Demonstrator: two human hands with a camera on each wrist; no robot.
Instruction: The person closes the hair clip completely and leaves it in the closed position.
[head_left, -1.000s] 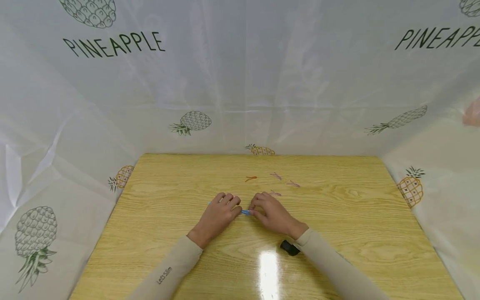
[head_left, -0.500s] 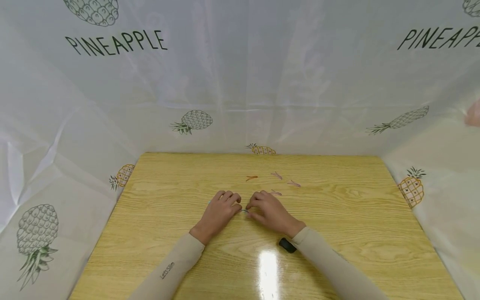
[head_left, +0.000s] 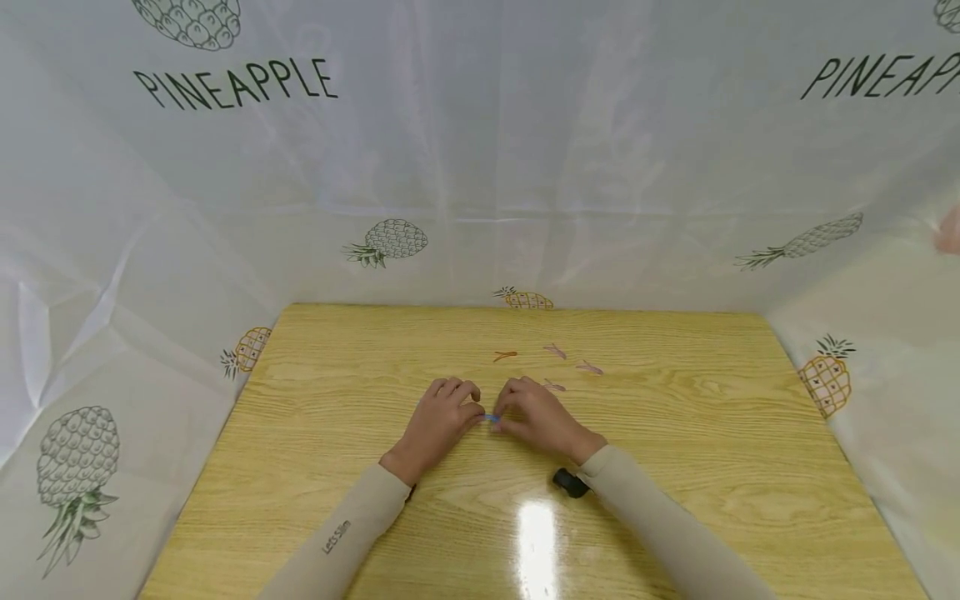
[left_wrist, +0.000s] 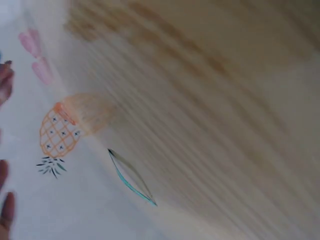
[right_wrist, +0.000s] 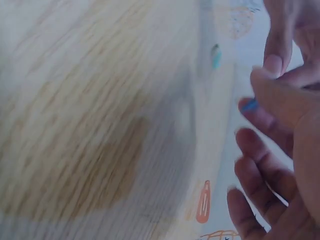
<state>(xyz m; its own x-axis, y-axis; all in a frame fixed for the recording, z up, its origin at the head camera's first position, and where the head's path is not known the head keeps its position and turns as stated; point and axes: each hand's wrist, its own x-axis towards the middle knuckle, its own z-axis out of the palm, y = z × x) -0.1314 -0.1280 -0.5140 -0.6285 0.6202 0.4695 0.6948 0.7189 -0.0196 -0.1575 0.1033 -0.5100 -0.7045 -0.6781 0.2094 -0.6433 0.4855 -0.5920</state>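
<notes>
Between my two hands is a small blue snap hair clip (head_left: 491, 417). My left hand (head_left: 442, 418) pinches its left end between thumb and fingers; my right hand (head_left: 538, 418) grips the right end. In the right wrist view a bit of the blue hair clip (right_wrist: 249, 106) shows at the right fingertips, the rest hidden by the thumb. A teal hair clip (left_wrist: 131, 181) lies on the table near the left hand. Beyond the hands lie an orange hair clip (head_left: 506, 356) and pinkish ones, the nearest pink clip (head_left: 554, 385) just past the right knuckles.
Two more pinkish clips, a far clip (head_left: 555, 352) and a right-hand clip (head_left: 590, 367), lie on the wooden table (head_left: 712, 450). A white pineapple-print sheet (head_left: 465, 167) rises behind and at both sides. A black device (head_left: 570, 483) sits under the right wrist.
The blue clip has turned between the fingers, edge-on half a second ago and showing more blue now. Both hands stay close together, having shifted slightly away from the body.
</notes>
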